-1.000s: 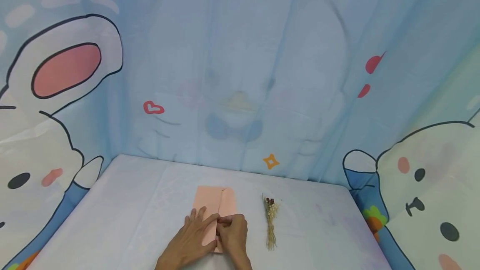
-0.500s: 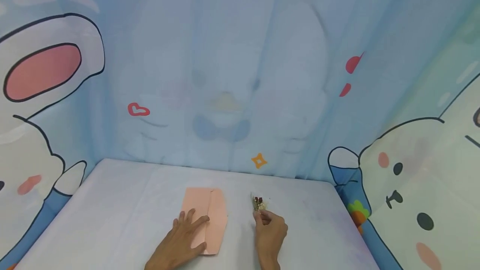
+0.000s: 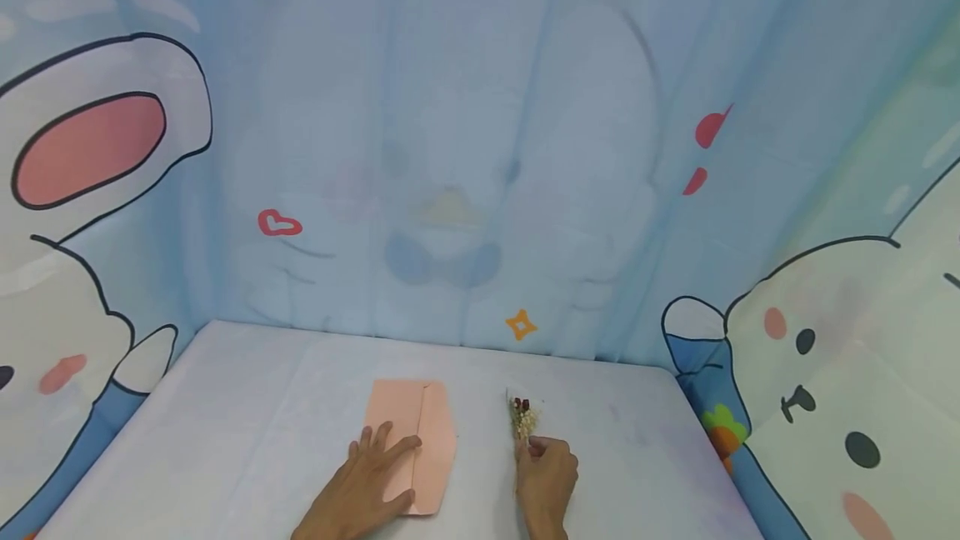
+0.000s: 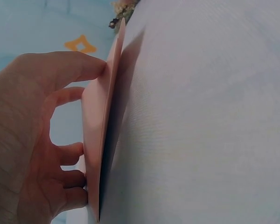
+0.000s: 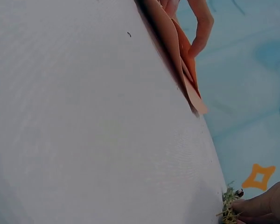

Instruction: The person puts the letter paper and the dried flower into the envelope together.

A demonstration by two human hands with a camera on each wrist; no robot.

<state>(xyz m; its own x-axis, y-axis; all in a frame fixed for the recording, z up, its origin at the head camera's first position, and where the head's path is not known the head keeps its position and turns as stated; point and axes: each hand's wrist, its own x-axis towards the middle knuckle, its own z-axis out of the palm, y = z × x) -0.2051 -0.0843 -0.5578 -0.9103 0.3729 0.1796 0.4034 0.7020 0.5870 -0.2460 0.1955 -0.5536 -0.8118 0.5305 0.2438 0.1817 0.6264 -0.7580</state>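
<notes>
A pink paper envelope [image 3: 435,448] lies on the white table, its flap unfolded toward the right. My left hand [image 3: 356,477] rests on it with spread fingers; in the left wrist view the fingertips press the envelope [image 4: 97,112]. To the right, my right hand [image 3: 549,477] pinches a small bunch of dried flowers [image 3: 525,417] by its stems, dark red and cream heads pointing away from me. The hand hides most of the stems. The right wrist view shows the bunch [image 5: 228,205] at the fingertips and the envelope's opening [image 5: 189,70] slightly parted.
The white tabletop [image 3: 247,440] ends at a blue curtain [image 3: 450,132] printed with cartoon animals, which stands behind and at both sides. A tiny dark speck [image 5: 129,34] lies on the table in the right wrist view.
My right hand has left the envelope's flap side and moved right to the dried flowers, now pinching their stems. The left hand stays on the envelope. The head view has shifted slightly.
</notes>
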